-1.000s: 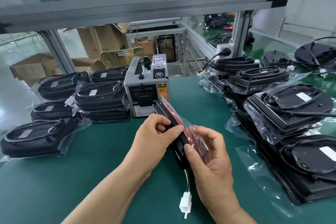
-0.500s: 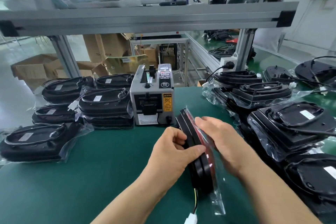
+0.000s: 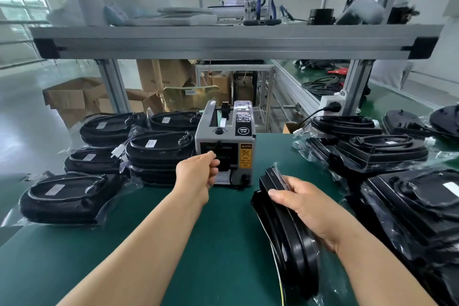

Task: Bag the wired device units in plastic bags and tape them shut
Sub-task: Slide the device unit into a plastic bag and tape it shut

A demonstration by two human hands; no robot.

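Green table (image 3: pixel 198 243), head view.

Device unit (image 3: pixel 285 231) – black, flat, stood on its edge on the table right of centre. Its long axis runs from the near edge away toward the tape dispenser (image 3: pixel 226 149), with the narrower end pointing at it. It sits inside a clear plastic bag (image 3: pixel 279 171), whose loose film sticks up past the far end. A yellow-green wire (image 3: pixel 280 285) trails from the near end toward the camera.

Right hand (image 3: pixel 305 208) – clamped over the unit's top edge through the film, fingers wrapped down the left face, holding it upright.

Left hand (image 3: pixel 198 174) – at the dispenser's front outlet with fingers curled in. The knuckles hide the fingertips, so I cannot tell whether it has tape.

Counts: one dispenser and one unit in hand. Bagged units on the left (image 3: pixel 159 146) show five tops, each in its own bag, and the stack touching the dispenser is at least two deep. Bagged units on the right (image 3: pixel 385 149) number at least three, overlapping. Two bare units (image 3: pixel 407 122) lie far right, well apart from the hands.
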